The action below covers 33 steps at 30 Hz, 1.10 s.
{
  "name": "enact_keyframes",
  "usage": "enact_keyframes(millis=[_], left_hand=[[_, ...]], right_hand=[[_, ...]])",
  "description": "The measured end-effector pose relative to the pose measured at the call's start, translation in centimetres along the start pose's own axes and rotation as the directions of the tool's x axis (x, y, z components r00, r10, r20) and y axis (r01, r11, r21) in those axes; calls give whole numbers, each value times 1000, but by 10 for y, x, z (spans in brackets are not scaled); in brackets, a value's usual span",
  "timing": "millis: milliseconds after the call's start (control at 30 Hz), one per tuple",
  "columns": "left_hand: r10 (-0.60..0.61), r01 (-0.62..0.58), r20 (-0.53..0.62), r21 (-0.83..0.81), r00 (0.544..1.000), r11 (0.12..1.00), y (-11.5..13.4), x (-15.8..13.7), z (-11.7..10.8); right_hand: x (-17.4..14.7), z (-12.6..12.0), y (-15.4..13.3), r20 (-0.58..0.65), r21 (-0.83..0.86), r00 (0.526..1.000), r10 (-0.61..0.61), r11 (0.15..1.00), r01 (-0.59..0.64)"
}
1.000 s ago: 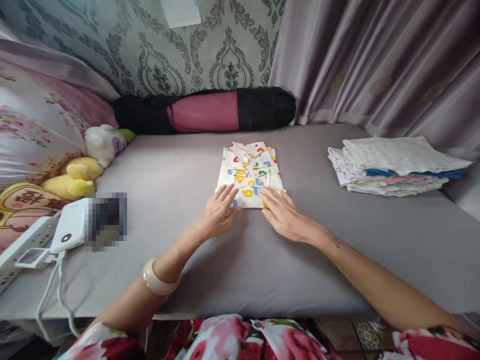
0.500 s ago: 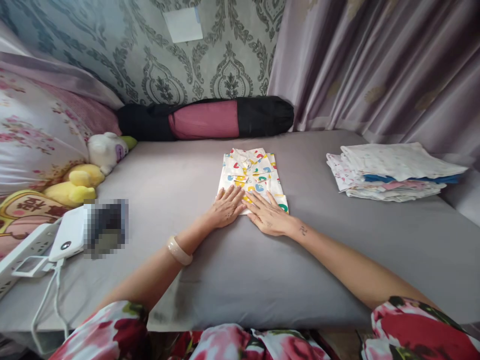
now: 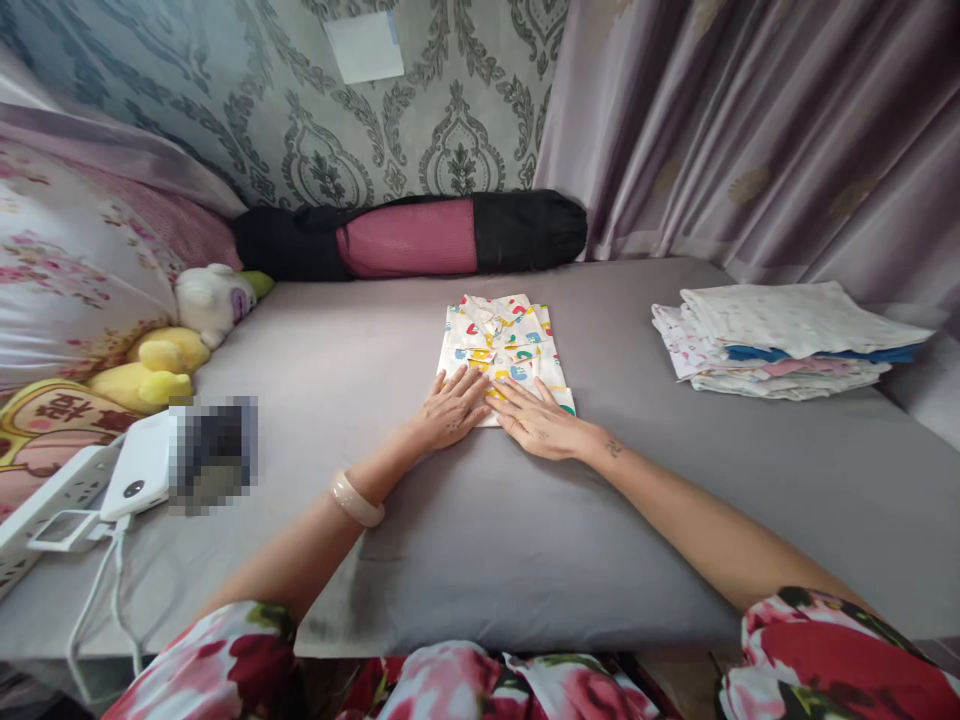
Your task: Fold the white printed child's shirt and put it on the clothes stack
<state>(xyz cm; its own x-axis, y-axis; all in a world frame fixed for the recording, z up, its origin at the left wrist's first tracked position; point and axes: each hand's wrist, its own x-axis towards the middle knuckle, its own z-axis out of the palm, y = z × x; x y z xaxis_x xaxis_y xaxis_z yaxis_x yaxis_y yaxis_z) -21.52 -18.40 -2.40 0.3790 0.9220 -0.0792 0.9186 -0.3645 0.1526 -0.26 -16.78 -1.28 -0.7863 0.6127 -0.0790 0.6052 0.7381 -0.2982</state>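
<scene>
A folded white shirt [image 3: 501, 335] with a colourful print and a collar at its far end lies on the grey bed sheet [image 3: 480, 540]. My left hand [image 3: 452, 408] rests flat on its near left part, fingers stretched out. On the near right part my right hand [image 3: 538, 420] lies palm down, fingers extended and a little apart. The fingertips of both hands almost meet in the middle. Part of the shirt's near edge is hidden beneath the hands.
To the right stands a stack of folded clothes [image 3: 795, 345]. A black and pink rolled bag [image 3: 409, 238] lies along the wall. At left are plush toys [image 3: 161, 370], a white power bank [image 3: 139, 468], a power strip [image 3: 56, 515] and white cables [image 3: 116, 590].
My right hand has shifted very slightly on the shirt, its wrist a little higher and farther right. My left hand and the shirt look almost the same.
</scene>
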Motion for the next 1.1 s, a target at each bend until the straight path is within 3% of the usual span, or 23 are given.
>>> enact_keyframes(millis=[133,467,633,833,1100], left_hand=[[27,-22,-82,59,996,998,-8,1,3],[65,-64,-23,59,998,996,-16,3,11],[68,-66,-41,42,997,997,-16,2,10],[15,-12,-111,32,994,999,-24,-3,7],[15,-14,-46,18,999,1000,-30,-4,9]], right_hand=[[1,-5,9,-82,-78,996,-36,997,30],[3,9,25,-141,-99,984,-106,991,92],[3,5,24,-110,-55,991,-77,996,71],[-2,-2,34,-155,-45,986,57,997,-64],[-6,8,43,-169,-73,982,81,993,-95]])
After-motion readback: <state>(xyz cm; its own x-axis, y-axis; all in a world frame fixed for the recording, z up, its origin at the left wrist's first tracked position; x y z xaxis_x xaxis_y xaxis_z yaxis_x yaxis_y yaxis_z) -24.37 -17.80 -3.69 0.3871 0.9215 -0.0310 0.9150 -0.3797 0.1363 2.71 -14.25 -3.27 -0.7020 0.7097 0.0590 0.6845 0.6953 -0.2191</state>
